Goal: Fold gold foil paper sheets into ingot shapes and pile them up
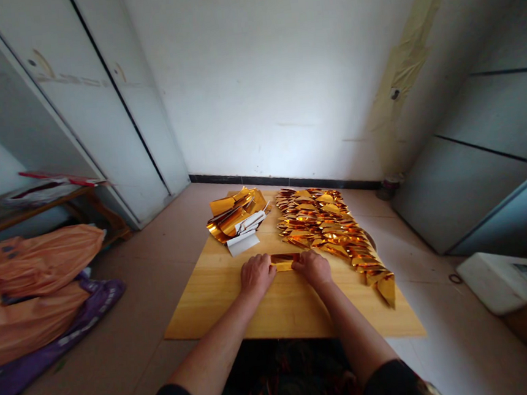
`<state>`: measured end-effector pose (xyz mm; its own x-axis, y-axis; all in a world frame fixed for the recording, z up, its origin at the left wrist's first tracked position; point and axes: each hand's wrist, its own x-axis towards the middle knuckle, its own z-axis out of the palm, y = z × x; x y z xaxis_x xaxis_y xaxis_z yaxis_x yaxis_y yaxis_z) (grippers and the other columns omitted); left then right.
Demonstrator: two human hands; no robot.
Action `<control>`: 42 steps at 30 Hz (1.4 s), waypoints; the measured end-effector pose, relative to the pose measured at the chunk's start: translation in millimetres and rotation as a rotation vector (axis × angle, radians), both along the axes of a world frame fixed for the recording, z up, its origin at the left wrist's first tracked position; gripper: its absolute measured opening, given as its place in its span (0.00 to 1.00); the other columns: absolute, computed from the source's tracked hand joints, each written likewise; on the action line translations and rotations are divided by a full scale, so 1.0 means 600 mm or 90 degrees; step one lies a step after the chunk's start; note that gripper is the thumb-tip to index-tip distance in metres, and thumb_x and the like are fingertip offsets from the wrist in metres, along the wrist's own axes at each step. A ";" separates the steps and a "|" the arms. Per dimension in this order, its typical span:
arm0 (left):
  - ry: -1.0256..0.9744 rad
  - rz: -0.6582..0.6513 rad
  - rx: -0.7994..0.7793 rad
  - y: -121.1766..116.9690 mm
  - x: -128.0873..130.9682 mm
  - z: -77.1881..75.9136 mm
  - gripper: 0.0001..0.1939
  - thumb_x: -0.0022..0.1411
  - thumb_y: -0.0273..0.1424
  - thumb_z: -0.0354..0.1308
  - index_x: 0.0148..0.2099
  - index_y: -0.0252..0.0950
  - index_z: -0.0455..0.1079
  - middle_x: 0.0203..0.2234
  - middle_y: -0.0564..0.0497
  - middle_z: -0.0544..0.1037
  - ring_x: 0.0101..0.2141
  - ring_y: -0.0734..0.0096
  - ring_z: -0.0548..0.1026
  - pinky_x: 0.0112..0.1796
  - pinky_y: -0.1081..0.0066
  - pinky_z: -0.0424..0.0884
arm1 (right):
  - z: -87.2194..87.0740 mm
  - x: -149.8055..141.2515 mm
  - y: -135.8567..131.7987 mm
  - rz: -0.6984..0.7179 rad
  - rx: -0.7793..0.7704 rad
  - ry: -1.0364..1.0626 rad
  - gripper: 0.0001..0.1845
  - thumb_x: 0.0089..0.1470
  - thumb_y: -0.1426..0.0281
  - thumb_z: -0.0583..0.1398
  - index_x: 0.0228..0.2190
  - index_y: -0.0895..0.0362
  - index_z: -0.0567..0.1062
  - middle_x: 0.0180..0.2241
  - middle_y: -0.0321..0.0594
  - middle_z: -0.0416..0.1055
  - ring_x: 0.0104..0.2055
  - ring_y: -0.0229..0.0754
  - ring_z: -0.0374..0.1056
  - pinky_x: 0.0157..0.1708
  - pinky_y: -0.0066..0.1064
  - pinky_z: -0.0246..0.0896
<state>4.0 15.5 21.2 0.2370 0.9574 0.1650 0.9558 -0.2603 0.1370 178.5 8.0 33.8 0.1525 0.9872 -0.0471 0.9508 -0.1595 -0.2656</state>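
Observation:
Between my two hands a small strip of gold foil paper (284,262) is stretched just over the wooden board. My left hand (256,274) has its fingers closed on the left end, and my right hand (314,268) grips the right end. Beyond my left hand lies a loose heap of gold foil sheets (237,211), with white-backed pieces (243,242) at its near edge. Rows of folded gold foil pieces (314,221) spread over the right side of the board, running down towards its near right corner.
The wooden board (209,313) stands before a white wall. Cabinets (112,106) rise on the left, with an orange bag (36,291) and a purple bag (67,331) below. A grey cabinet (480,141) and a white box (501,281) are on the right.

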 end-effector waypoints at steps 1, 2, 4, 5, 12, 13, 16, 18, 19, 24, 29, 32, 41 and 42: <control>-0.002 -0.001 0.007 -0.002 0.000 0.001 0.06 0.60 0.33 0.53 0.38 0.37 0.68 0.33 0.48 0.73 0.38 0.63 0.70 0.36 0.68 0.63 | -0.002 0.000 -0.002 -0.002 0.012 0.003 0.13 0.51 0.58 0.58 0.31 0.55 0.73 0.35 0.39 0.71 0.35 0.38 0.67 0.31 0.27 0.51; -0.003 -0.010 0.019 -0.004 0.001 0.002 0.06 0.60 0.32 0.53 0.39 0.37 0.67 0.34 0.48 0.73 0.39 0.63 0.69 0.37 0.67 0.62 | -0.004 -0.001 -0.004 -0.003 0.030 0.007 0.12 0.51 0.60 0.59 0.31 0.55 0.72 0.36 0.39 0.71 0.35 0.38 0.67 0.31 0.27 0.50; -0.002 -0.048 0.047 -0.008 0.002 0.002 0.05 0.61 0.31 0.53 0.38 0.38 0.68 0.35 0.48 0.72 0.40 0.63 0.68 0.39 0.66 0.62 | -0.010 -0.001 -0.010 0.006 0.075 0.017 0.09 0.51 0.63 0.58 0.33 0.55 0.71 0.36 0.38 0.70 0.36 0.38 0.66 0.31 0.27 0.50; -0.001 -0.078 0.061 -0.008 0.004 0.002 0.05 0.62 0.30 0.52 0.38 0.38 0.68 0.35 0.47 0.72 0.40 0.62 0.68 0.39 0.65 0.61 | -0.013 -0.001 -0.012 0.019 0.099 0.023 0.08 0.52 0.65 0.58 0.34 0.54 0.71 0.37 0.37 0.70 0.36 0.38 0.66 0.32 0.27 0.49; -0.004 -0.265 0.097 0.004 0.008 -0.010 0.09 0.62 0.22 0.50 0.34 0.36 0.70 0.32 0.48 0.73 0.37 0.64 0.68 0.37 0.66 0.62 | -0.026 0.014 -0.021 0.110 0.151 0.062 0.06 0.54 0.74 0.56 0.31 0.55 0.73 0.34 0.37 0.70 0.37 0.36 0.65 0.33 0.25 0.48; -0.007 -0.272 0.103 0.004 0.006 -0.012 0.09 0.62 0.23 0.50 0.33 0.36 0.70 0.31 0.48 0.73 0.37 0.65 0.68 0.37 0.67 0.62 | -0.026 0.016 -0.020 0.115 0.151 0.065 0.06 0.55 0.74 0.56 0.30 0.55 0.73 0.34 0.37 0.71 0.37 0.36 0.65 0.33 0.25 0.49; -0.003 -0.290 0.122 -0.002 -0.004 -0.015 0.10 0.62 0.24 0.50 0.32 0.35 0.71 0.30 0.48 0.73 0.35 0.65 0.68 0.36 0.67 0.62 | -0.025 0.016 -0.019 0.127 0.151 0.060 0.09 0.57 0.74 0.54 0.30 0.55 0.74 0.33 0.38 0.71 0.37 0.36 0.65 0.34 0.24 0.50; -0.001 -0.297 0.126 -0.013 -0.011 -0.014 0.10 0.62 0.24 0.49 0.33 0.35 0.71 0.29 0.48 0.73 0.34 0.65 0.69 0.36 0.66 0.62 | -0.023 0.012 -0.017 0.146 0.148 0.042 0.11 0.57 0.74 0.54 0.29 0.55 0.75 0.33 0.39 0.71 0.37 0.37 0.65 0.34 0.24 0.51; -0.002 -0.298 0.124 -0.018 -0.013 -0.013 0.10 0.62 0.24 0.49 0.35 0.35 0.71 0.30 0.48 0.73 0.34 0.65 0.69 0.35 0.66 0.62 | -0.023 0.008 -0.016 0.155 0.143 0.032 0.11 0.57 0.75 0.53 0.29 0.55 0.76 0.33 0.40 0.71 0.38 0.37 0.65 0.34 0.25 0.51; 0.018 -0.285 0.098 -0.036 -0.014 -0.002 0.10 0.61 0.24 0.49 0.41 0.36 0.71 0.31 0.48 0.74 0.36 0.64 0.70 0.36 0.64 0.61 | -0.017 -0.012 -0.004 0.116 0.064 0.010 0.11 0.56 0.74 0.53 0.30 0.54 0.75 0.35 0.39 0.70 0.33 0.36 0.66 0.29 0.24 0.51; 0.026 -0.269 0.087 -0.035 -0.009 -0.005 0.09 0.62 0.24 0.49 0.39 0.36 0.71 0.31 0.48 0.74 0.37 0.63 0.70 0.36 0.64 0.61 | -0.007 -0.034 -0.010 0.029 0.051 -0.016 0.09 0.56 0.64 0.55 0.32 0.55 0.73 0.36 0.40 0.69 0.34 0.38 0.67 0.30 0.26 0.53; 0.025 -0.267 0.086 -0.033 -0.011 -0.012 0.10 0.62 0.24 0.49 0.38 0.35 0.71 0.31 0.48 0.74 0.37 0.63 0.70 0.36 0.64 0.62 | -0.002 -0.048 -0.018 -0.001 0.058 -0.029 0.16 0.50 0.55 0.60 0.33 0.55 0.71 0.38 0.43 0.68 0.38 0.43 0.67 0.33 0.29 0.56; 0.000 -0.263 0.096 -0.033 -0.017 -0.014 0.10 0.62 0.25 0.50 0.41 0.37 0.72 0.33 0.48 0.75 0.38 0.63 0.70 0.37 0.64 0.64 | -0.004 -0.038 -0.013 -0.025 0.031 0.036 0.10 0.48 0.63 0.61 0.32 0.55 0.70 0.36 0.40 0.67 0.37 0.40 0.65 0.32 0.28 0.53; -0.002 -0.266 0.095 -0.033 -0.018 -0.014 0.10 0.61 0.25 0.50 0.41 0.37 0.72 0.34 0.48 0.76 0.38 0.63 0.71 0.37 0.64 0.65 | -0.005 -0.032 -0.012 -0.023 0.028 0.055 0.08 0.48 0.65 0.60 0.31 0.55 0.71 0.35 0.39 0.67 0.35 0.39 0.65 0.31 0.27 0.52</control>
<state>-7.0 -4.3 12.8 0.5981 0.7446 0.2963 0.7635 -0.6419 0.0718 159.1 0.8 31.0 0.1859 0.9824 -0.0179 0.9180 -0.1802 -0.3534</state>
